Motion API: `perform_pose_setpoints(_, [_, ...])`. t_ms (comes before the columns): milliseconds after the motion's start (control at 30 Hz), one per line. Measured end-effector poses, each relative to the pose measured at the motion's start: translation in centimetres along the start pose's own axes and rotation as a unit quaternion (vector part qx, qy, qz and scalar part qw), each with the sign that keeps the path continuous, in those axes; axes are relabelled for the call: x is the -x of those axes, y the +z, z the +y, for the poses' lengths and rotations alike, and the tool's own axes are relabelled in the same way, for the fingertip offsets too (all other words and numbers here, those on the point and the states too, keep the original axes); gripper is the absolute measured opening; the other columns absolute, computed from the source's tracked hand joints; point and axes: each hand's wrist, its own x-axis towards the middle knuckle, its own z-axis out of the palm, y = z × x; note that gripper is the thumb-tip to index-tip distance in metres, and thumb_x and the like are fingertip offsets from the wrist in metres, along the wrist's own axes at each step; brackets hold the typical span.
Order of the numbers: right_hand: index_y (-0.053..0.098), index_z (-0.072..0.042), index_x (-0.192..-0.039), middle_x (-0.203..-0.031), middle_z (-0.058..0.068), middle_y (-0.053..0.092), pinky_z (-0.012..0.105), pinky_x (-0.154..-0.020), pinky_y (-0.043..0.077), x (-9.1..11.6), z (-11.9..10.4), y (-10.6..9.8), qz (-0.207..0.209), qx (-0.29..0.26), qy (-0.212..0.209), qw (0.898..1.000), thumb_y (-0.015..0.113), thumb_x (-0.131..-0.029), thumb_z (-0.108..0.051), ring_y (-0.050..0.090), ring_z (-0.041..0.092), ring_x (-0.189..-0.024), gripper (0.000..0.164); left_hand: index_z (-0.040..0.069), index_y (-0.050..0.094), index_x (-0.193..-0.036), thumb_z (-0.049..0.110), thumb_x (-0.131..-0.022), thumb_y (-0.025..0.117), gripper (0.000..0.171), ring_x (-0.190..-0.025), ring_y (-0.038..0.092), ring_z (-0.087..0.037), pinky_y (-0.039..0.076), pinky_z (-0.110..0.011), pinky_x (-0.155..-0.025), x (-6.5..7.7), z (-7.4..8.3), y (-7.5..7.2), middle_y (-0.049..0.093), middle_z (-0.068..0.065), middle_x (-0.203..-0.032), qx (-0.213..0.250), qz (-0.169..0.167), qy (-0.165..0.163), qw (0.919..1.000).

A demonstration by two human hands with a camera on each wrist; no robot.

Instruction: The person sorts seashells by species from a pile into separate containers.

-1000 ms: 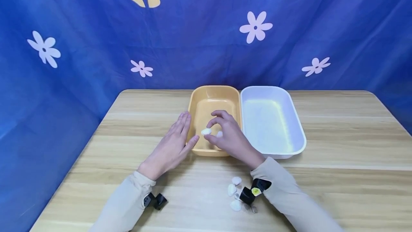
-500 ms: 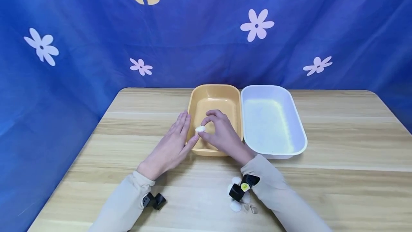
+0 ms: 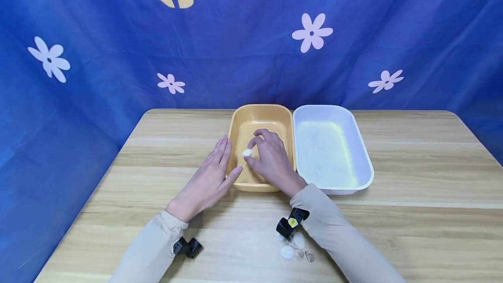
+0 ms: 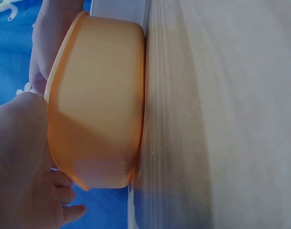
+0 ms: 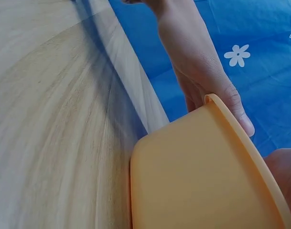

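Note:
Inside the orange tub (image 3: 271,126), my right hand (image 3: 271,158) pinches a small white seashell (image 3: 247,153) between thumb and forefinger. My left hand (image 3: 206,178) rests along the tub's left rim, its fingers straight and the thumb reaching over the near corner. In the left wrist view the side wall of the tub (image 4: 97,95) stands between that hand and the tabletop. The right wrist view has the tub's wall (image 5: 202,176) in front, with the left hand (image 5: 198,57) at its rim; the shell is hidden there.
A white tub (image 3: 326,152) stands right beside the orange one. Several loose seashells (image 3: 287,253) lie on the wooden table (image 3: 412,230) near its front, partly covered by the right wrist camera (image 3: 286,228). A blue curtain (image 3: 243,47) hangs behind the table.
My right hand has shifted left inside the orange tub with the shell, then slightly farther back. A second shell beside the hand is now out of sight. The left hand stays put.

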Motion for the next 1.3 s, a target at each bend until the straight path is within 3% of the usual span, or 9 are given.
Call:
perform_pose_setpoints(300, [0.072, -0.01, -0.098, -0.131, 0.012, 0.055, 0.048, -0.106, 0.031, 0.0, -0.2, 0.0, -0.055, 0.057, 0.016, 0.997, 0.079, -0.079, -0.018, 0.046, 0.036, -0.122, 0.022, -0.009, 0.012, -0.15, 0.045, -0.104, 0.031, 0.074, -0.147, 0.005, -0.032, 0.018, -0.05, -0.117, 0.2, 0.0, 0.1, 0.006, -0.024, -0.159, -0.004, 0.008, 0.012, 0.9999])
perform_pose_setpoints(467, [0.073, -0.011, -0.095, -0.126, 0.012, 0.058, 0.047, -0.108, 0.032, 0.5, -0.3, -1.6, -0.03, 0.047, -0.014, 0.998, 0.08, -0.078, -0.014, 0.048, 0.035, -0.121, 0.019, -0.008, 0.01, -0.151, 0.046, -0.104, 0.03, 0.074, -0.147, 0.004, -0.031, 0.017, -0.05, -0.118, -0.1, -0.1, 0.0, 0.005, -0.022, -0.159, -0.003, 0.005, 0.009, 0.9999])
perform_pose_setpoints(633, [0.072, -0.008, -0.089, -0.118, 0.012, 0.062, 0.044, -0.1, 0.042, 2.5, -0.1, -4.1, 0.028, -0.011, -0.064, 0.997, 0.079, -0.076, -0.005, 0.052, 0.034, -0.114, 0.015, -0.007, 0.009, -0.151, 0.046, -0.104, 0.03, 0.075, -0.147, 0.004, -0.032, 0.017, -0.05, -0.118, -0.1, -0.1, 0.0, 0.004, -0.022, -0.159, -0.004, 0.0, 0.008, 1.0])
perform_pose_setpoints(733, [0.072, -0.008, -0.088, -0.111, 0.008, 0.065, 0.04, -0.093, 0.048, 4.2, 0.1, -5.7, 0.035, -0.046, -0.084, 0.995, 0.077, -0.077, -0.002, 0.057, 0.028, -0.108, 0.013, -0.008, 0.008, -0.151, 0.046, -0.104, 0.03, 0.075, -0.147, 0.005, -0.033, 0.016, -0.05, -0.118, -0.2, -0.1, 0.1, 0.004, -0.023, -0.159, -0.005, -0.001, 0.01, 0.9999])
perform_pose_setpoints(967, [0.072, -0.011, -0.088, -0.092, -0.003, 0.07, 0.03, -0.073, 0.055, 8.5, 0.9, -7.9, -0.014, -0.083, -0.1, 0.991, 0.074, -0.079, 0.003, 0.065, 0.011, -0.084, 0.016, -0.007, 0.006, -0.151, 0.046, -0.104, 0.028, 0.074, -0.147, 0.003, -0.032, 0.014, -0.049, -0.118, -0.7, -0.3, -0.3, 0.0, -0.021, -0.159, -0.007, 0.004, 0.013, 0.9999])
perform_pose_setpoints(1133, [0.071, -0.012, -0.091, -0.091, -0.005, 0.071, 0.029, -0.075, 0.055, 10.6, 1.8, -7.8, -0.057, -0.069, -0.105, 0.99, 0.073, -0.079, 0.003, 0.065, 0.01, -0.086, 0.02, -0.007, 0.006, -0.151, 0.047, -0.104, 0.027, 0.075, -0.147, 0.002, -0.032, 0.014, -0.049, -0.118, -0.5, -0.4, -0.1, 0.0, -0.021, -0.159, -0.008, -0.003, 0.007, 0.9999])
perform_pose_setpoints(1300, [0.071, -0.014, -0.088, -0.087, -0.009, 0.069, 0.03, -0.076, 0.055, 12.0, 3.1, -7.1, -0.099, -0.087, -0.078, 0.988, 0.075, -0.078, 0.001, 0.064, 0.008, -0.083, 0.018, -0.008, 0.007, -0.151, 0.047, -0.104, 0.027, 0.075, -0.147, 0.002, -0.032, 0.014, -0.049, -0.119, -0.5, -0.3, 0.2, 0.001, -0.022, -0.159, -0.004, -0.003, 0.012, 0.9999])
